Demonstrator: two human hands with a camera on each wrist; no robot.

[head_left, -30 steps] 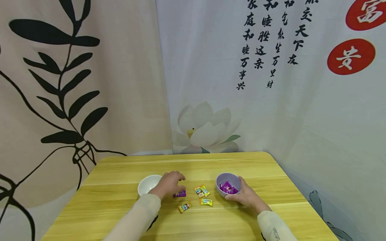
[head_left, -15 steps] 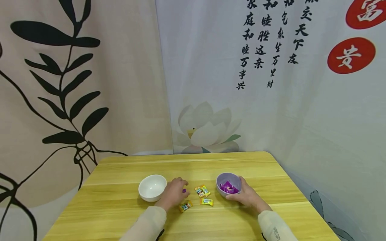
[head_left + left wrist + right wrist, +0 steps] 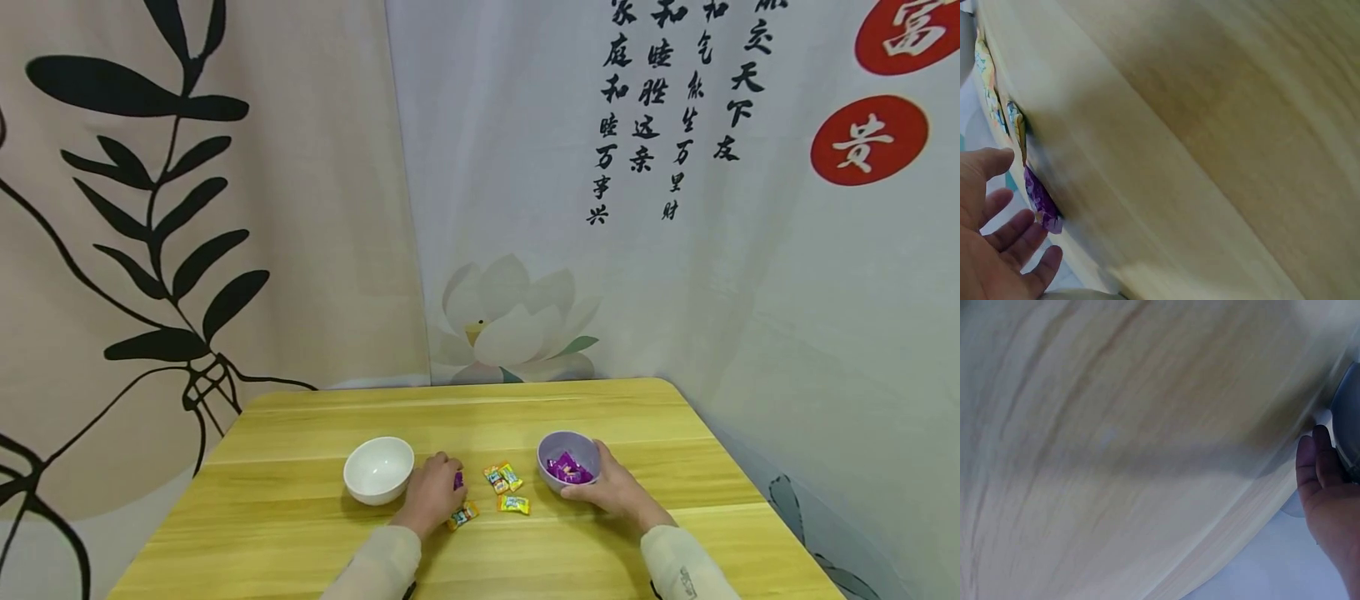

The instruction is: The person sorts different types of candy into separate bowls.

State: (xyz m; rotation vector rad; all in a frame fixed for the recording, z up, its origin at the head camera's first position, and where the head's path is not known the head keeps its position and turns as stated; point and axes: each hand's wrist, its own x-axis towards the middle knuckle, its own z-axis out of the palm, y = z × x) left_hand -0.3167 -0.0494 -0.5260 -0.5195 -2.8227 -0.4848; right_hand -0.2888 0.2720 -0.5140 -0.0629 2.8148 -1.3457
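Note:
My left hand is over a purple-wrapped candy, its fingers bent loosely around it. In the left wrist view the thumb stands apart and the fingertips are right at the candy's wrapper. A yellow-orange wrapped candy lies just beside that hand. My right hand grips a small purple bowl from its right side, thumb in front and fingers round the wall. Several purple-wrapped candies lie inside. In the right wrist view only the edge of this bowl shows by the fingers.
A white bowl stands left of the left hand. Between the hands lie two yellow candies side by side, one of them a yellow candy, and another yellow candy nearer me. The wooden table ends at a printed curtain.
My left hand has moved from beside the white bowl's rim rightward and toward me, closing in over the purple candy. The right hand and its bowl have stayed in place.

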